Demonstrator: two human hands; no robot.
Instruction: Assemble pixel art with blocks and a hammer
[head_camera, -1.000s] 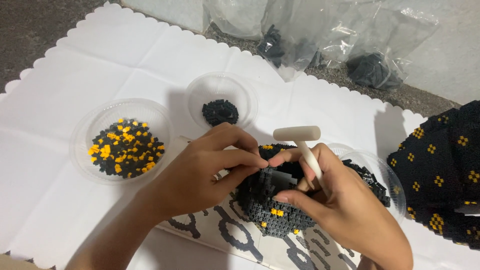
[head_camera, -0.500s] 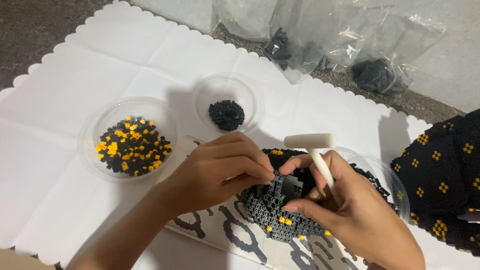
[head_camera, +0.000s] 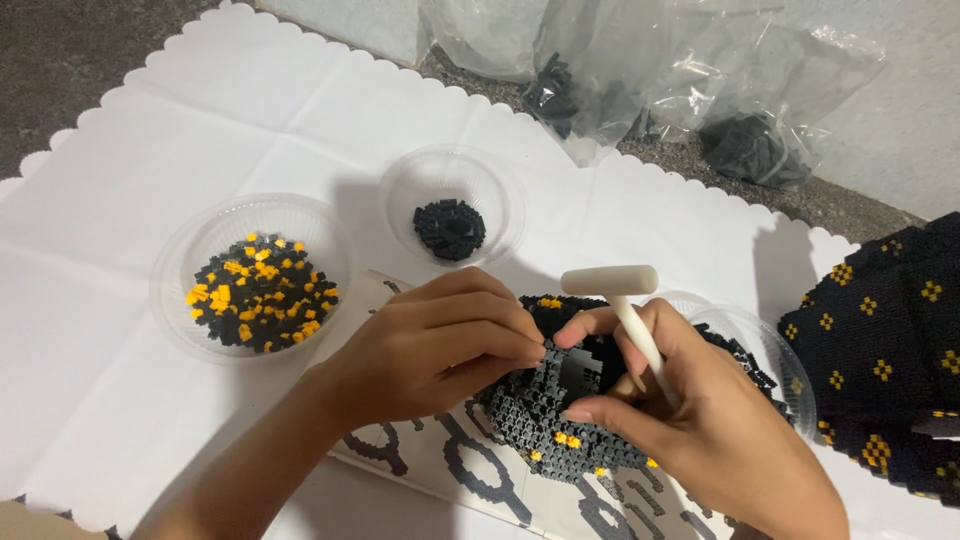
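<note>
Now, notes on the brick work:
Change: over the last second the view drifts, so the dishes and model sit lower and further right in frame; both hands stay closed in on the model, with the left fingers curled slightly tighter over its top edge. The mallet is held as before, head up.
Meaning: likely a small brick is being seated by finger pressure, not tapped; no strike is under way.
Left hand: fingers bent narrow, tips pressing on the near-left top of the model; whether a loose brick sits under them is hidden.
Right hand: closed round the mallet handle, thumb and forefinger also steadying the model's right side.
Model: centre near, resting on a printed sheet; a domed shell of tiny dark studded bricks, a few orange ones low on its face, with a square gap at the top.
Mallet: white, smooth plastic, cylinder head on a slim shaft.
Left dish: clear, thin, ribbed plastic; mixed black and orange bricks.
Far dish: same kind; a small black heap.
Right dish: partly hidden behind the right hand; dark bricks.
Cloth: white, scalloped edge, creased.
Bags: clear, crinkled, far side; dark bricks inside.
Big build: right edge; black with orange dots.
</note>
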